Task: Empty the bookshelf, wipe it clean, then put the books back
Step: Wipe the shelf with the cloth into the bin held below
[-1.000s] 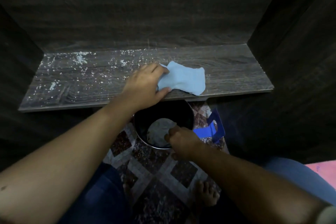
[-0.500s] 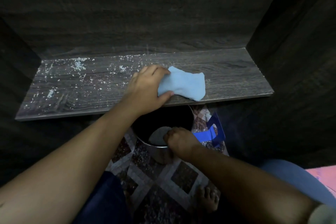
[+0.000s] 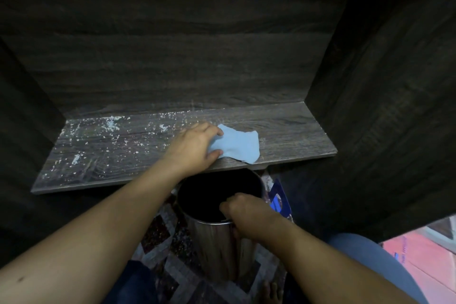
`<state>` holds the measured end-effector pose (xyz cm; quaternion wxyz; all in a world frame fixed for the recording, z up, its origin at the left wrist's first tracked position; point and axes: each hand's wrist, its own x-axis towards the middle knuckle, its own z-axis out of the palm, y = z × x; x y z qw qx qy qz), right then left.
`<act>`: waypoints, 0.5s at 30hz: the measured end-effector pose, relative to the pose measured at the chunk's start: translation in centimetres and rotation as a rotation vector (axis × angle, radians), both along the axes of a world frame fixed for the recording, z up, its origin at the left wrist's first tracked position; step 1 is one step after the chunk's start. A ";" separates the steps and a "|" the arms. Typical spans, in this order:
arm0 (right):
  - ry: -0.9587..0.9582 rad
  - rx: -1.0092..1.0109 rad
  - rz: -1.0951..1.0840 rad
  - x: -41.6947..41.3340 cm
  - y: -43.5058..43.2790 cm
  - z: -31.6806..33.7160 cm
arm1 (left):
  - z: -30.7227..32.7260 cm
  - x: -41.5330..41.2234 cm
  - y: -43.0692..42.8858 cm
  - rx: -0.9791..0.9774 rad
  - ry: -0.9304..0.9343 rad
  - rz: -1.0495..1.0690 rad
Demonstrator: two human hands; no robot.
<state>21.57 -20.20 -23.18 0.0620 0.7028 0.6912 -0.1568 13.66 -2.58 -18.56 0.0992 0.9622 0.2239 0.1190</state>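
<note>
Mid-wipe, the left hand point(image 3: 195, 148) is pinching the cloth point(image 3: 238, 147) on the shelf point(image 3: 296, 131), the right hand point(image 3: 246, 212) seemingly gripping the bin point(image 3: 217, 247), centre-left crumbs point(image 3: 111, 126) needing sweeping in next.

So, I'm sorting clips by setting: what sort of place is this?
Likely a room in a home: the left hand holds a blue cloth on a white-speckled dark wood shelf, and the right hand grips a metal bin below its edge, over a patterned tile floor.

cloth point(image 3: 238, 146) on shelf point(image 3: 291, 128), right of crumbs point(image 3: 111, 126) | bin point(image 3: 219, 207) below shelf front edge | dustpan point(image 3: 278, 201) right of bin
</note>
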 end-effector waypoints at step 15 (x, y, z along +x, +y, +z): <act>0.072 -0.113 -0.013 1.3 2.7 -0.2 | -2.3 5.2 1.7 0.132 0.047 -0.095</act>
